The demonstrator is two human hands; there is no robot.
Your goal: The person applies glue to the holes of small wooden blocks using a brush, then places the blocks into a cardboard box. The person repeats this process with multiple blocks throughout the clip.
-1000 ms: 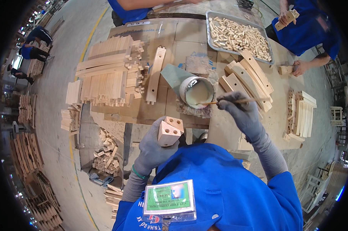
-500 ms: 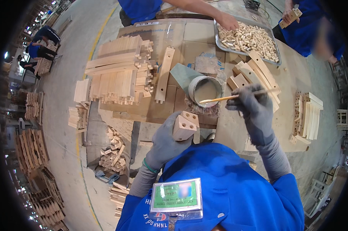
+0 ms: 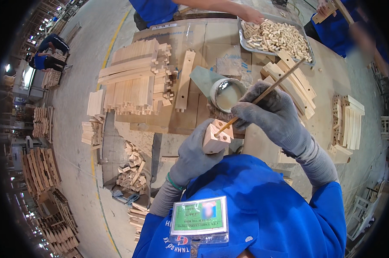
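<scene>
Two wooden blocks (image 3: pixel 213 144) with round holes in their end faces are gripped together by my left hand (image 3: pixel 193 150), which wears a grey glove. My gloved right hand (image 3: pixel 272 118) pinches a thin wooden stick (image 3: pixel 280 79). The stick's lower tip is at a hole in the nearer block; whether it goes inside is hard to tell. Just beyond the blocks stands a round pot (image 3: pixel 228 95) of pale, milky liquid, probably glue. A grey-green flat piece (image 3: pixel 204 81) lies against the pot's left side.
A metal tray of wooden dowels (image 3: pixel 275 39) lies at the back, with a co-worker's hand (image 3: pixel 251 15) at it. Stacked wooden rails (image 3: pixel 130 81) fill the table's left; drilled pieces (image 3: pixel 291 86) lie right. Another person (image 3: pixel 332 30) holds wood at the far right.
My right hand has brought the stick from over the pot down to the blocks, tilting it steeper. My left hand has shifted slightly right with the blocks.
</scene>
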